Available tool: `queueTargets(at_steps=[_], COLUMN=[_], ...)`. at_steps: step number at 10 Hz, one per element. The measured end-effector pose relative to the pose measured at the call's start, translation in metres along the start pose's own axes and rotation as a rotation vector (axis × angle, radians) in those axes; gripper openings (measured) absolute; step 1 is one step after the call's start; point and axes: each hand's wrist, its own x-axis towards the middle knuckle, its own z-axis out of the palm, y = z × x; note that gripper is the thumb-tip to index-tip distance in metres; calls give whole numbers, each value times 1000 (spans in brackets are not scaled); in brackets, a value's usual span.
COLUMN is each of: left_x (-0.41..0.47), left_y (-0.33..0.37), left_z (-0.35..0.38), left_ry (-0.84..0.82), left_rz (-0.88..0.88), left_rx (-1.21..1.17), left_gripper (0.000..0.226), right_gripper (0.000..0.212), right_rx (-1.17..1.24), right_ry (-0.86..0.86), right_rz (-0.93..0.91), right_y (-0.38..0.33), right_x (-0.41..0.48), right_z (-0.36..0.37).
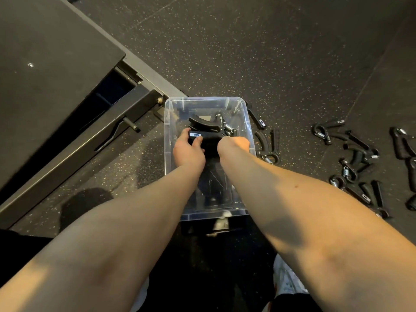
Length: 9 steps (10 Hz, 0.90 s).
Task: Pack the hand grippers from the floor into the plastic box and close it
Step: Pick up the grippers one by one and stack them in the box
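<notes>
A clear plastic box [206, 101] stands open on the dark floor in front of me. Both my hands reach into it. My left hand [188, 149] and my right hand [234, 146] are closed around a black hand gripper [208, 140] with a white label, held inside the box. Another black hand gripper [216, 124] with a metal spring lies deeper in the box. Several more hand grippers [358, 154] are scattered on the floor to the right, and two [269, 145] lie right beside the box's right wall.
A dark metal frame with a padded platform [67, 97] runs diagonally on the left, close to the box's far left corner. My knees and a white shoe [286, 280] are at the bottom. Speckled rubber floor [247, 52] stretches beyond the box.
</notes>
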Motion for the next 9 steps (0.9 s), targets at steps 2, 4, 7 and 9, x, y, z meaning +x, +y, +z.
queueTargets(at_steps=[2, 4, 7, 9], left_x=[8, 0, -35, -87], left_y=[5, 15, 58, 77], left_z=[-2, -4, -2, 50], left_ry=[-30, -41, -29, -260], left_rz=[-3, -11, 86, 115], left_rx=[80, 178, 220, 118], left_gripper=[52, 62, 46, 24], right_gripper=[30, 29, 32, 7], right_rx=[-69, 38, 144, 116], right_ry=[88, 32, -91, -144], right_rz=[91, 89, -36, -71], right_y=[11, 13, 4, 13], right_x=[43, 36, 13, 17], right_z=[13, 10, -38, -142])
